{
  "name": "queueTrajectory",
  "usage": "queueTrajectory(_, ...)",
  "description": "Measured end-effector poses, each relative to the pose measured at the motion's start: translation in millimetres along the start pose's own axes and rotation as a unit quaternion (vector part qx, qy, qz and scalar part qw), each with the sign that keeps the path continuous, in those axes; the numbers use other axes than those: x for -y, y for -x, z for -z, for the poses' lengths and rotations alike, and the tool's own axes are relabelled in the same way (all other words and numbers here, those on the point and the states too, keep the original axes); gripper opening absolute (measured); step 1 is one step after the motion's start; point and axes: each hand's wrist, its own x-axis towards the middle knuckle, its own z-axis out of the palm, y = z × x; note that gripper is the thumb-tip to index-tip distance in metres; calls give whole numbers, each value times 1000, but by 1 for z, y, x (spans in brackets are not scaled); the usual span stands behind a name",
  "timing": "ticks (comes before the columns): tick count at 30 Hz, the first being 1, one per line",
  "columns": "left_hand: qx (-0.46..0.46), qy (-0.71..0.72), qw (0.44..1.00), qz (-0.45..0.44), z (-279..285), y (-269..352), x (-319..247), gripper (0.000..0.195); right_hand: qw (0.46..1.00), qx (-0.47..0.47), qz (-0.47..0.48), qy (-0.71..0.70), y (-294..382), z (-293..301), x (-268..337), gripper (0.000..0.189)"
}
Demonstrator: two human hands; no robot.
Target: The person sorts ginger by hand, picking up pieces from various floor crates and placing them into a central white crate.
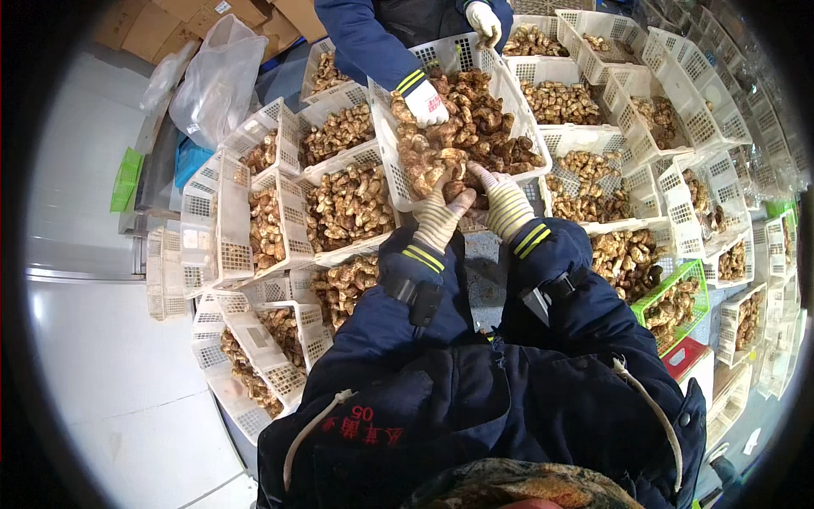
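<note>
Before me is a white perforated plastic crate, tilted and heaped with brown-and-cream mushrooms. My left hand, in a striped knit glove with bare fingertips, pinches a mushroom between thumb and fingers at the crate's near edge. Close beside it is my right hand, gloved alike, its fingertips against the mushrooms by the near rim. Whether the right fingers grip one is hidden. Across the crate, another person's white-gloved hand reaches into the heap, and that person's other gloved hand is at the far rim.
White crates of mushrooms crowd the left side, and more crates stand to the right. A green basket holds mushrooms near my right elbow. Clear plastic bags and cardboard boxes are at the far left.
</note>
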Motion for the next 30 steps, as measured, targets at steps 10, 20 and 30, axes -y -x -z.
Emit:
queueTrajectory(10,22,204,979,15,9,7,-6,46,992,24,-109,-58,6,-6,-8,53)
queueTrajectory(20,82,241,955,154,-3,9,-4,35,994,100,-37,14,1,-23,-23,50)
queueTrajectory(30,-200,381,903,20,72,9,-44,23,940,-86,-101,314,-18,30,-53,36)
